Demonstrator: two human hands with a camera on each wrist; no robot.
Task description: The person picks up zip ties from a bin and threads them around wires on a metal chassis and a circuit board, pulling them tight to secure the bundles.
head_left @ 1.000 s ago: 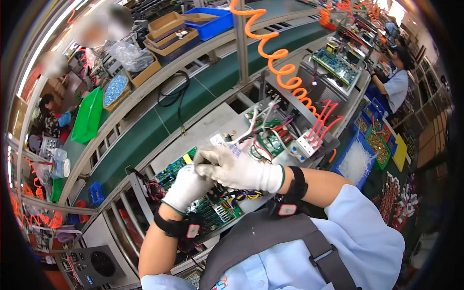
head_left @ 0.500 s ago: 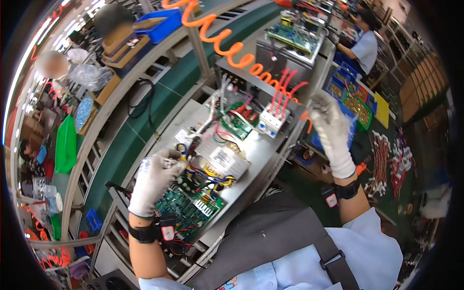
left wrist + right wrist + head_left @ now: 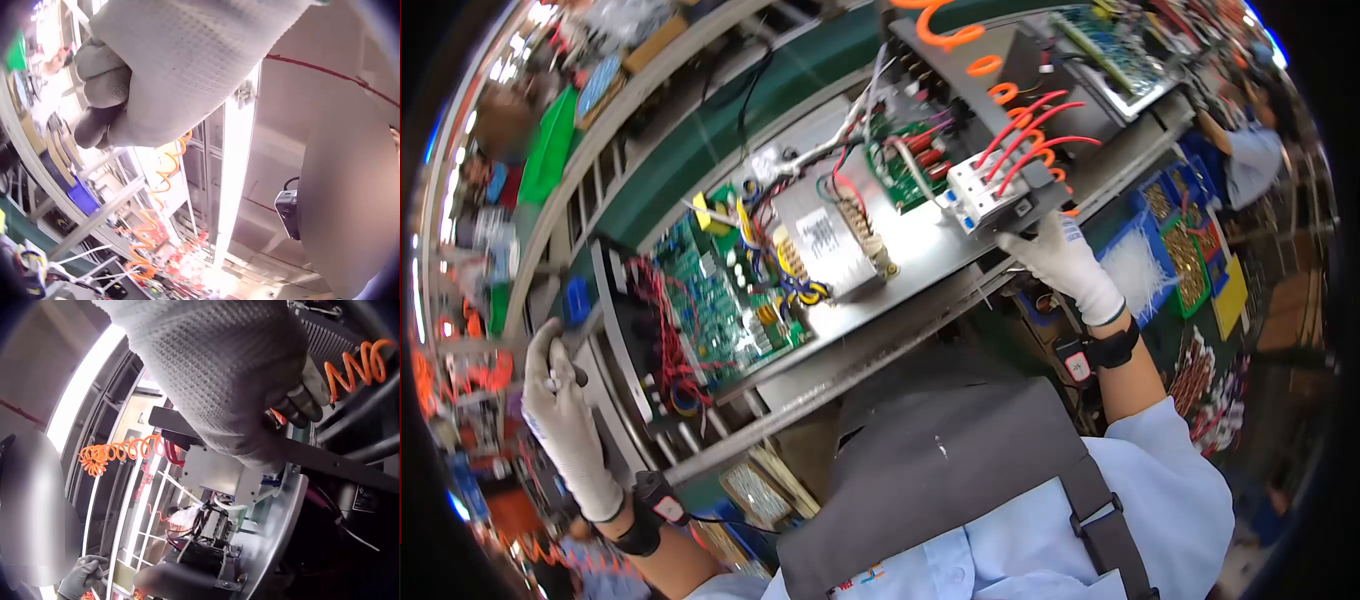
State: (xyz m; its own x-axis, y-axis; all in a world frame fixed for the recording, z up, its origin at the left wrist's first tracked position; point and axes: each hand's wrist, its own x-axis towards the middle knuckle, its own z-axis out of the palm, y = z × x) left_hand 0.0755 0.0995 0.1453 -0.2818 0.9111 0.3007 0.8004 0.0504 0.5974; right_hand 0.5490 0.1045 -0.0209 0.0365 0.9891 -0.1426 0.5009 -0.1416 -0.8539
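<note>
Since the earlier frame, my left hand (image 3: 565,425) has moved from the circuit board (image 3: 700,275) to beyond the left end of the chassis (image 3: 920,248), and my right hand (image 3: 1062,262) to its right end. Left to right: left hand, fingers loosely bent, nothing visible in them; chassis, on rollers (image 3: 715,418), presumably for easy shifting; labelled metal box (image 3: 820,238); white terminal block (image 3: 990,190); right hand, gripping the end plate (image 3: 955,92), probably for steadying or guiding it.

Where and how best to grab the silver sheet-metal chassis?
Probably by its dark end panels, from outside: left grip on one, right grip on the other. They stand up at either end of the long chassis, while green circuit boards and red wiring crowd its floor between.
</note>
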